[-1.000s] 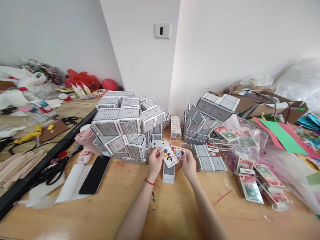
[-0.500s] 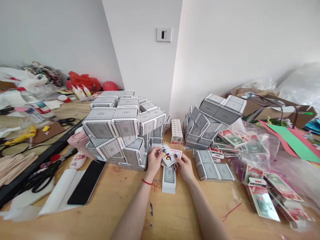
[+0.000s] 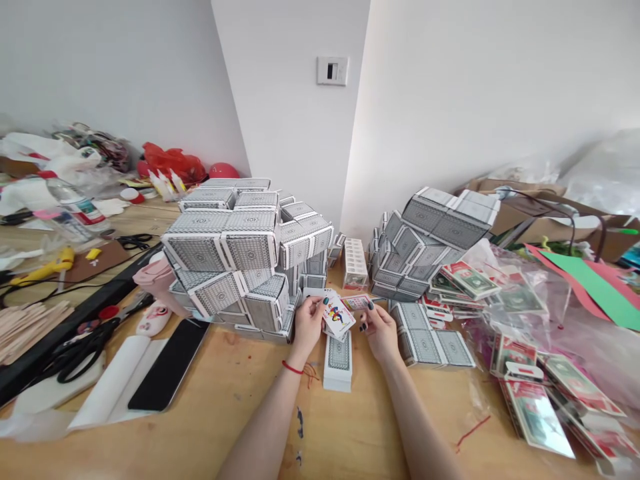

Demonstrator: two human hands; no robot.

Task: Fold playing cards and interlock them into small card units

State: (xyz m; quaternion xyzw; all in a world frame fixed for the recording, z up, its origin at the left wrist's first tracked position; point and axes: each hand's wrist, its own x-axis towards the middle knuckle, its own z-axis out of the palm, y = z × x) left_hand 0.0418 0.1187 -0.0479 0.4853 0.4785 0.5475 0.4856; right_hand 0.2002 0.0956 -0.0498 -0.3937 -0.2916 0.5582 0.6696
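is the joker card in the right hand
No, the left hand pinches the joker card; the right hand is beside it.

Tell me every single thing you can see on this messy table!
joker card: one, white with a colourful figure, in the left fingers
red card: one, red and white, at the right fingertips
deck: one, grey-backed, below the hands
left card block: one, grey and white, behind the left hand
right card block: one, grey and white, back right
card boxes: many, red and green, far right by clear plastic
phone: one, black, left
scissors: one pair, black, far left
table: one, light wood, under everything
left hand: one, red wrist string, holding the joker card
right hand: one, dark nails, pinching the red card
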